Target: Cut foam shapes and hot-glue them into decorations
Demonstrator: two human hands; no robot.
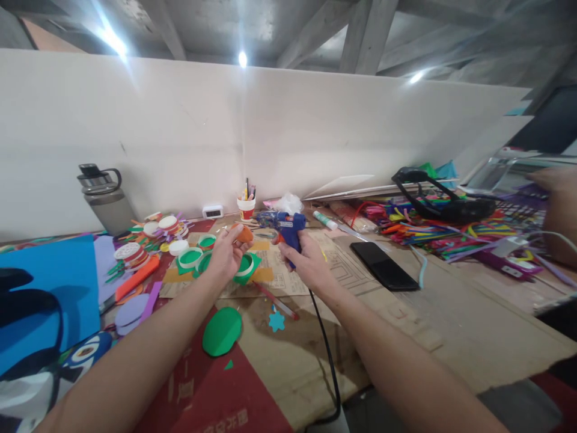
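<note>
My left hand (228, 252) pinches a small orange piece (244, 234) above the middle of the table. Wrapped round the handle of a blue glue gun (291, 226) is my right hand (306, 257); the gun's nozzle end points left, above and beside the orange piece. A black cord hangs from its handle. Beneath and left of my left hand lie green-and-white rings (190, 258) on printed paper (288, 270). A green oval (222, 331) and a teal flower shape (276, 321) lie nearer to me.
A black phone (384, 266) lies to the right, before colourful pipe cleaners (455, 231) and black headgear (444, 201). At the left stand a grey bottle (108, 201) and blue sheets (49, 294). A cup of pens (246, 208) stands behind. Another person's arm (561, 210) shows at far right.
</note>
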